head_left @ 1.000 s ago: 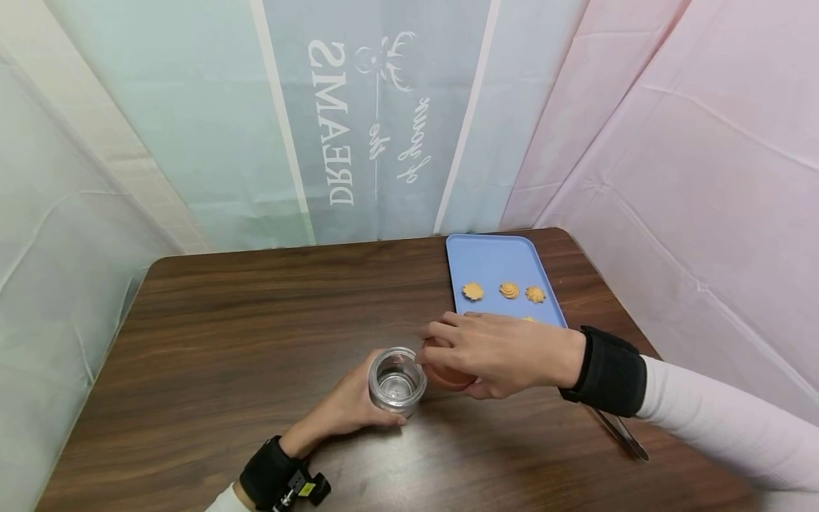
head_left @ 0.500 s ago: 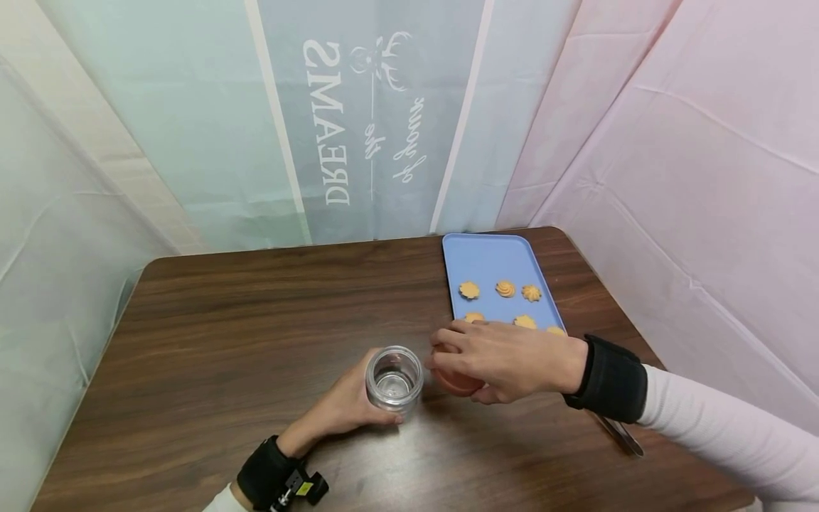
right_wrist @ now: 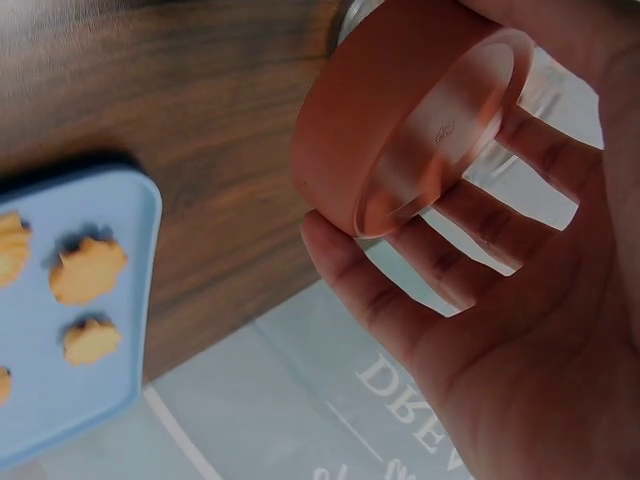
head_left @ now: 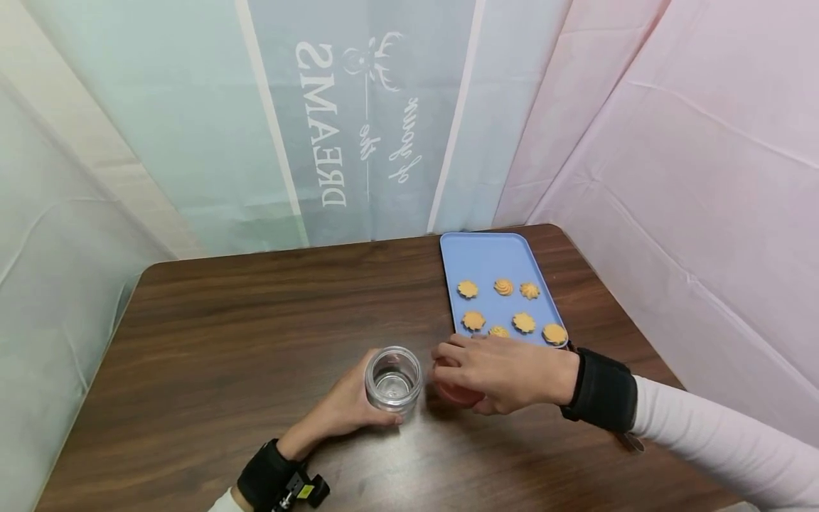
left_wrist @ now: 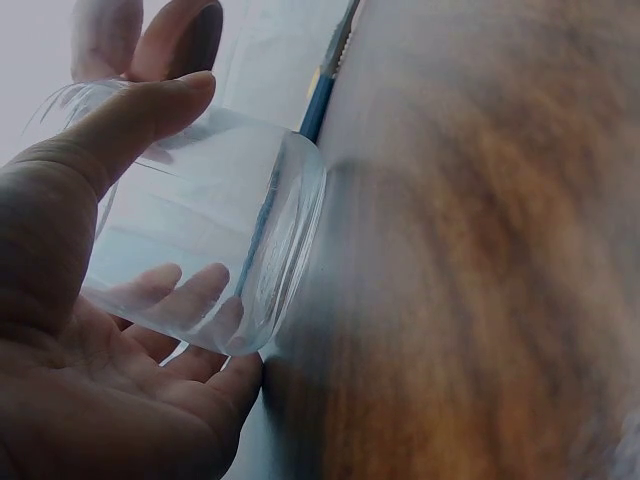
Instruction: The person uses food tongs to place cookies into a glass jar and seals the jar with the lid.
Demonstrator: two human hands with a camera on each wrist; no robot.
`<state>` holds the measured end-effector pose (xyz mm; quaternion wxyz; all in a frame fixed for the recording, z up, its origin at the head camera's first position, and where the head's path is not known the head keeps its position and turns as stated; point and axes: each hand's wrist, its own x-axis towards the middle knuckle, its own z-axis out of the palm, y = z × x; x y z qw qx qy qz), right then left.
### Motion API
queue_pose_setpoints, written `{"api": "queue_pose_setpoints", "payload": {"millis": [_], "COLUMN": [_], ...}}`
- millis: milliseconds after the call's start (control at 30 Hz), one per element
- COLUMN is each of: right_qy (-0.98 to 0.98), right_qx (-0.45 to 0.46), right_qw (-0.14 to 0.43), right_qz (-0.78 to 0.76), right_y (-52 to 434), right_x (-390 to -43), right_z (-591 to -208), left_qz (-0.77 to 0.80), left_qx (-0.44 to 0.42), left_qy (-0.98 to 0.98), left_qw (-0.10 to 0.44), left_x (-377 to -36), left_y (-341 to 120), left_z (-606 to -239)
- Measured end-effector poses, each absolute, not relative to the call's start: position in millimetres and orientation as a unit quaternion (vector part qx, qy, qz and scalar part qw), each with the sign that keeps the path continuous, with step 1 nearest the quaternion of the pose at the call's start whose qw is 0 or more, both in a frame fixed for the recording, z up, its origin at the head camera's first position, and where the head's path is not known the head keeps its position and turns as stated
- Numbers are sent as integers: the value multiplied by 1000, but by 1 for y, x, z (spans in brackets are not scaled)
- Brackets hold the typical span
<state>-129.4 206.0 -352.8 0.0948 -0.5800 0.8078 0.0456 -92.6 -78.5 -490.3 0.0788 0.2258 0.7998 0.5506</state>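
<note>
A clear glass jar (head_left: 392, 398) stands upright with its mouth uncovered, and nothing shows inside it. My left hand (head_left: 350, 404) grips the jar's side, thumb on the near side and fingers round the far side. Just right of the jar, my right hand (head_left: 515, 373) holds a reddish-orange round lid (right_wrist: 375, 110) by its edge. In the right wrist view the lid is tilted, its shiny recessed face towards the palm. From the head view the right hand covers much of the lid. The lid is apart from the jar's rim.
At the back right lies a blue tray (head_left: 486, 256) bearing several golden flower-shaped cookies (head_left: 524, 323). A metal handle (head_left: 630, 442) pokes out from under the right wrist. Patterned curtains (head_left: 377, 142) hang behind the brown wooden table (head_left: 256, 320).
My right hand has drawn the lid slightly away from the jar and nearer to me, uncovering more cookies on the tray. The left hand and jar stay in place.
</note>
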Motion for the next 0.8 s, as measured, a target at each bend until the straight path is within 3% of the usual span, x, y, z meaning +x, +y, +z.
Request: {"api": "queue_pose_setpoints", "payload": {"millis": [433, 800], "right_qy": [808, 817], "right_qx": [-580, -561], "right_qw": [91, 130], "right_qz": [39, 9], "right_y": [207, 209], "right_x": [-130, -129], "right_z": [-380, -401], "left_qz": [547, 555], "left_qx": [223, 226], "left_qy": [803, 796], "left_qw": [77, 84], "left_x": [-93, -94], "left_y": [-79, -79], "left_z": [-490, -493]}}
